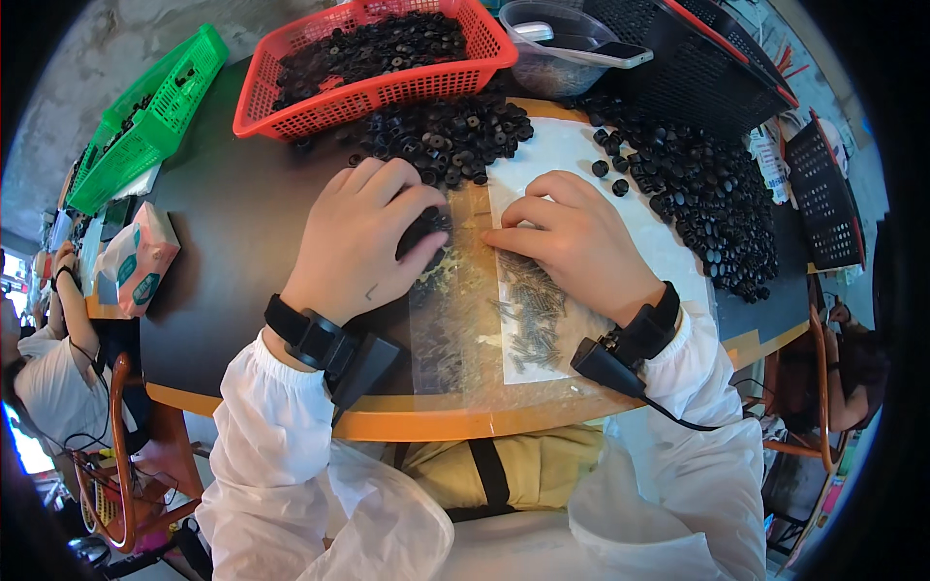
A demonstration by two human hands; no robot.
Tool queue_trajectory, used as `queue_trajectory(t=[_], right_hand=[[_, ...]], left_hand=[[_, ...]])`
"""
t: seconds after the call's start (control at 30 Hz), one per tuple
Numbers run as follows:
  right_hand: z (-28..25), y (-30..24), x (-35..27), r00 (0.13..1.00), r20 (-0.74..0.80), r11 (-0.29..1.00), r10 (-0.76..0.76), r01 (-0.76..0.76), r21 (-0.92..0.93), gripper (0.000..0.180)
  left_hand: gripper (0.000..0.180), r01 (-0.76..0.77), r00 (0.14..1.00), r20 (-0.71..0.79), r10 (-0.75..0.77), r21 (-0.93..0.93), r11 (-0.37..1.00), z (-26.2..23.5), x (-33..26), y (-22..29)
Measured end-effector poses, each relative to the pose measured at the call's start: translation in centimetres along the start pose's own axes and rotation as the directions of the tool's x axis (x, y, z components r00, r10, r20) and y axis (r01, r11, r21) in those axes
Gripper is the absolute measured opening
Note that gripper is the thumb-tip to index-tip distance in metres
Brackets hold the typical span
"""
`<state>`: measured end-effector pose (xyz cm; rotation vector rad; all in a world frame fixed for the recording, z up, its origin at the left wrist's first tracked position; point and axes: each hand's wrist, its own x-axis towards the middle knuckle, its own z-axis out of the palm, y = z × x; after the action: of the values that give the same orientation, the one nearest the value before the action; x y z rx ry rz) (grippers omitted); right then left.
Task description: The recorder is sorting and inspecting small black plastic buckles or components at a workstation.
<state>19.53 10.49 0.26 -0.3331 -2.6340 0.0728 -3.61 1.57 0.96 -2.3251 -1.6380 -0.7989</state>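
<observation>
My left hand point(363, 237) is curled over the tabletop, just below a heap of small round black plastic parts point(450, 136). Something black shows between its thumb and fingers, too shaded to name. Opposite it, my right hand point(581, 237) has thumb and forefinger closed in a pinch; what they hold, if anything, is too small to make out. Under and beside that hand lie many thin metal pins point(531, 320), spread on a white sheet point(576, 145) and clear film. A larger heap of glossy black caps point(702, 198) rests to the right.
A red basket point(387, 95) of black parts stands at the back, beside a clear tub point(547, 68) with a phone point(620, 53) on it. Black crates point(688, 73) stand back right. Left are a green basket point(150, 131) and tissue pack point(145, 257). Other people sit both sides.
</observation>
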Motion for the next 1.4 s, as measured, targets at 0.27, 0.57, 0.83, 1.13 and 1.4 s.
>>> queue_trajectory(t=[0.27,0.57,0.83,1.13,1.4], right_hand=[[-0.4,-0.2,-0.1,0.999,0.012,0.995,-0.052,0.053,-0.080,0.017],[-0.3,0.0,-0.1,0.999,0.025,0.998,0.022,-0.023,0.061,0.017],[-0.1,0.5,-0.3,0.984,-0.098,0.965,0.152,-0.126,0.231,0.024],[0.1,-0.5,-0.7,0.868,0.060,0.646,0.493,-0.411,0.643,0.016],[0.5,-0.1,-0.7,0.916,-0.091,0.848,0.391,-0.320,0.423,0.014]], left_hand=[[0.031,-0.080,0.987,0.126,0.096,-0.128,0.989,-0.5,-0.1,-1.2],[0.033,0.006,0.994,0.111,-0.008,0.022,1.000,-0.9,-0.1,-1.4],[0.025,0.020,0.995,0.101,0.000,-0.194,0.981,-0.3,0.0,-1.0],[0.025,0.304,0.953,0.191,-0.237,-0.617,0.726,1.0,-0.2,0.9],[0.032,0.070,0.991,0.123,-0.057,-0.101,0.992,0.2,0.3,0.4]])
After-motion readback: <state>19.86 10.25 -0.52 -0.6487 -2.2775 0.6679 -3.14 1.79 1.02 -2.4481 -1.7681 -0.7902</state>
